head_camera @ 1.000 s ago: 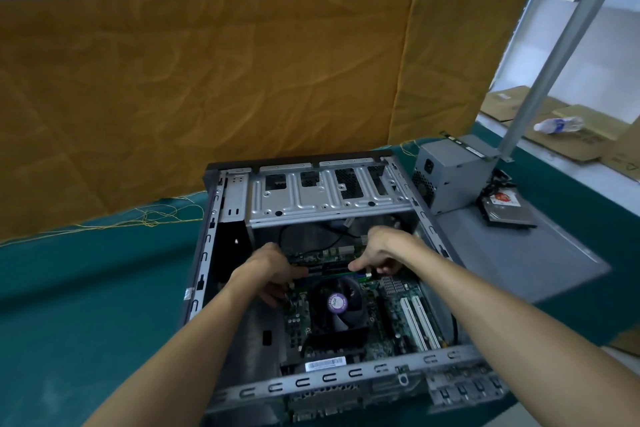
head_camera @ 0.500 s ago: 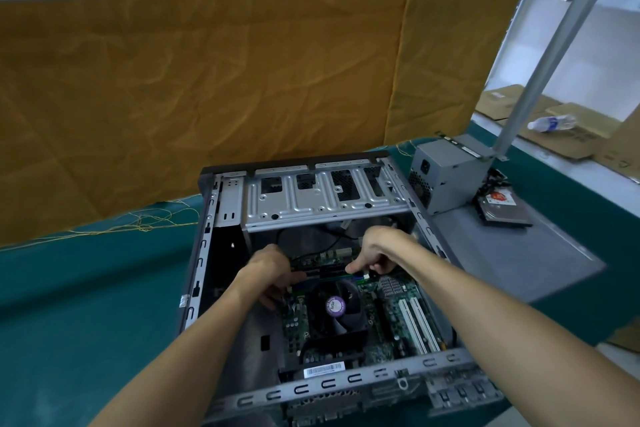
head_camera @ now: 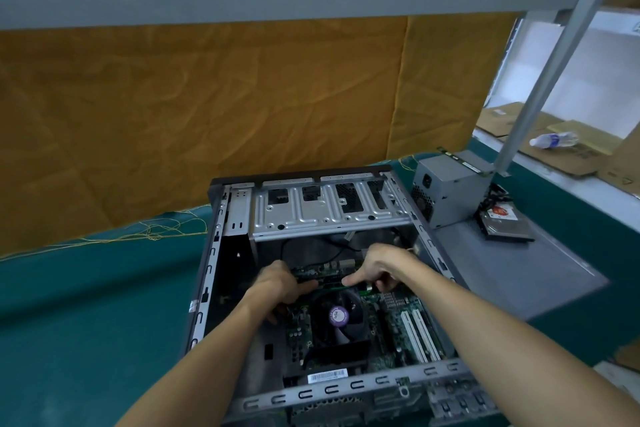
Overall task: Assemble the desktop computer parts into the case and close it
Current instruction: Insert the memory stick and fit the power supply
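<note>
The open computer case (head_camera: 212,253) lies on its side on the green table, with the motherboard (head_camera: 394,322) inside and a black CPU fan (head_camera: 337,317) at its middle. Just beyond the fan a dark memory stick (head_camera: 329,279) lies across its slot. My left hand (head_camera: 277,284) holds its left end with thumb and curled fingers. My right hand (head_camera: 377,269) presses a fingertip down on its right end, the other fingers curled. The silver drive cage (head_camera: 329,215) spans the far end of the case.
A grey power supply (head_camera: 450,191) stands on the grey side panel (head_camera: 512,274) to the right of the case, with a hard drive (head_camera: 507,224) beside it. A slanted grey frame post (head_camera: 543,69) rises at the right. Orange fabric hangs behind.
Both hands stay on the ends of the memory stick, hardly moved. The view has tilted upward, so the case sits lower in the frame.
</note>
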Available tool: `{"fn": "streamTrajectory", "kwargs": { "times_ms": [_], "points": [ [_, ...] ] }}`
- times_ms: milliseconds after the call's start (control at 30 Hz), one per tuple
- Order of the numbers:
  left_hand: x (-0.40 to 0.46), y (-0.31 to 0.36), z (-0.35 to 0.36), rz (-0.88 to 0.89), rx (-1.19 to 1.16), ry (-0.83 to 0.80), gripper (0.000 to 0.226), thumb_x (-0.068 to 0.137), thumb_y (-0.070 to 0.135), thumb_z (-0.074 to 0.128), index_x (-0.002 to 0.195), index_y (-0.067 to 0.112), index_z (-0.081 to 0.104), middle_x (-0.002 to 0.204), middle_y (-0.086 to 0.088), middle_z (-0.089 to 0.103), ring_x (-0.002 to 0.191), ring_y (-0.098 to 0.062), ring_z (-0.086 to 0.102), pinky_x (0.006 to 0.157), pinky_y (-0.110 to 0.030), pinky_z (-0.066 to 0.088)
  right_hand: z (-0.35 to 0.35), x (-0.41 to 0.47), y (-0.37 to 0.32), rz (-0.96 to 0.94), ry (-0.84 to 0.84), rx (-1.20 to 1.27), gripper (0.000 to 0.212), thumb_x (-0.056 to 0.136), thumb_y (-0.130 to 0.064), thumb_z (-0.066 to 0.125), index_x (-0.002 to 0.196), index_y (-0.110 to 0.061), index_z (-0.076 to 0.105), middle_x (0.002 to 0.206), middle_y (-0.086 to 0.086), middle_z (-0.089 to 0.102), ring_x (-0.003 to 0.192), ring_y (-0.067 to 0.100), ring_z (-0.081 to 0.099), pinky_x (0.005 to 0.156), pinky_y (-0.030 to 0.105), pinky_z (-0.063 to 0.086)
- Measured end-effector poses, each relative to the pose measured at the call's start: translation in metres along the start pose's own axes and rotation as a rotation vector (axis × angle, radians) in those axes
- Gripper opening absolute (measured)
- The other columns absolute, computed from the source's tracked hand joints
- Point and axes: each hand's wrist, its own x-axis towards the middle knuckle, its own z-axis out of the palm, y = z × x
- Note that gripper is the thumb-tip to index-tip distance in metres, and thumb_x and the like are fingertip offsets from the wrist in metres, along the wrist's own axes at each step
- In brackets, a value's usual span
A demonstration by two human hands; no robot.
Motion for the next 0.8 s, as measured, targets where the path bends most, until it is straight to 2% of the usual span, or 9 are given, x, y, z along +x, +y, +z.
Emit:
{"fn": "streamTrajectory", "kwargs": {
  "times_ms": [67, 167, 233, 300, 367, 467, 533, 633, 800],
  "points": [
    [0.003, 0.002, 0.002, 0.017, 0.111, 0.036, 0.081, 0.085, 0.065, 0.069, 0.132, 0.002, 0.05, 0.128, -0.016, 0.064, 0.107, -0.031, 0.069, 0.083, -0.038, 0.06, -0.002, 0.0, 0.0, 0.056, -0.028, -0.019, 0.056, 0.083, -0.059, 0.076, 0.092, -0.012, 0.046, 0.066, -0.004, 0.044, 0.044, 0.006, 0.038, 0.049, 0.017, 0.04],
    [0.007, 0.002, 0.004, 0.027, 0.182, 0.056, 0.08, 0.087, 0.067, 0.064, 0.132, 0.003, 0.048, 0.13, -0.014, 0.062, 0.109, -0.028, 0.068, 0.078, -0.035, 0.058, -0.006, 0.003, 0.0, 0.084, -0.065, 0.028, 0.061, 0.083, -0.053, 0.079, 0.107, -0.006, 0.047, 0.066, -0.001, 0.051, 0.035, 0.005, 0.035, 0.038, 0.015, 0.036],
    [0.01, 0.003, 0.006, 0.034, 0.215, 0.058, 0.08, 0.088, 0.068, 0.063, 0.132, 0.003, 0.048, 0.13, -0.014, 0.062, 0.109, -0.028, 0.068, 0.082, -0.035, 0.057, -0.007, 0.003, -0.002, 0.084, -0.078, -0.014, 0.06, 0.084, -0.057, 0.076, 0.111, -0.01, 0.05, 0.051, -0.006, 0.043, 0.043, 0.006, 0.034, 0.046, 0.017, 0.034],
    [0.012, 0.003, 0.004, 0.029, 0.237, 0.049, 0.081, 0.087, 0.068, 0.063, 0.132, 0.002, 0.049, 0.128, -0.013, 0.064, 0.108, -0.028, 0.069, 0.083, -0.034, 0.057, -0.004, 0.004, -0.003, 0.076, -0.071, -0.039, 0.063, 0.085, -0.061, 0.073, 0.119, -0.012, 0.052, 0.057, -0.006, 0.038, 0.053, 0.007, 0.032, 0.058, 0.02, 0.032],
    [0.015, 0.004, 0.003, 0.014, 0.218, 0.032, 0.082, 0.085, 0.067, 0.066, 0.131, 0.001, 0.05, 0.125, -0.013, 0.066, 0.106, -0.028, 0.07, 0.079, -0.034, 0.056, -0.003, 0.006, -0.002, 0.068, -0.067, -0.022, 0.068, 0.085, -0.061, 0.073, 0.123, -0.011, 0.049, 0.062, -0.006, 0.037, 0.055, 0.007, 0.032, 0.06, 0.021, 0.031],
    [0.017, 0.004, 0.001, 0.023, 0.224, 0.053, 0.082, 0.084, 0.067, 0.069, 0.131, 0.002, 0.051, 0.126, -0.012, 0.066, 0.112, -0.027, 0.068, 0.084, -0.031, 0.053, -0.005, 0.008, 0.0, 0.081, -0.068, -0.009, 0.062, 0.084, -0.058, 0.075, 0.112, -0.01, 0.047, 0.06, -0.007, 0.036, 0.051, 0.005, 0.032, 0.05, 0.017, 0.032],
    [0.016, 0.003, 0.0, 0.028, 0.228, 0.073, 0.08, 0.084, 0.066, 0.068, 0.131, 0.004, 0.05, 0.126, -0.012, 0.065, 0.114, -0.025, 0.066, 0.089, -0.032, 0.052, -0.003, 0.006, -0.001, 0.067, -0.053, -0.011, 0.058, 0.084, -0.058, 0.075, 0.102, -0.01, 0.048, 0.065, -0.005, 0.039, 0.053, 0.006, 0.035, 0.056, 0.018, 0.036],
    [0.013, -0.001, 0.0, 0.08, 0.231, 0.08, 0.074, 0.085, 0.069, 0.066, 0.123, 0.006, 0.056, 0.109, -0.008, 0.067, 0.097, -0.023, 0.066, 0.076, -0.031, 0.051, 0.0, 0.005, -0.002, 0.001, 0.003, -0.056, 0.058, 0.082, -0.061, 0.076, 0.094, -0.01, 0.051, 0.074, 0.0, 0.047, 0.057, 0.013, 0.043, 0.067, 0.026, 0.041],
    [0.009, -0.005, -0.002, 0.069, 0.064, 0.029, 0.074, 0.085, 0.079, 0.054, 0.091, 0.006, 0.066, 0.087, -0.008, 0.072, 0.065, -0.021, 0.068, 0.05, -0.031, 0.057, 0.0, -0.007, -0.005, -0.017, -0.024, -0.025, 0.075, 0.085, -0.075, 0.061, 0.119, -0.008, 0.051, 0.079, 0.002, 0.049, 0.042, 0.01, 0.04, 0.042, 0.02, 0.037]
  ]
}}
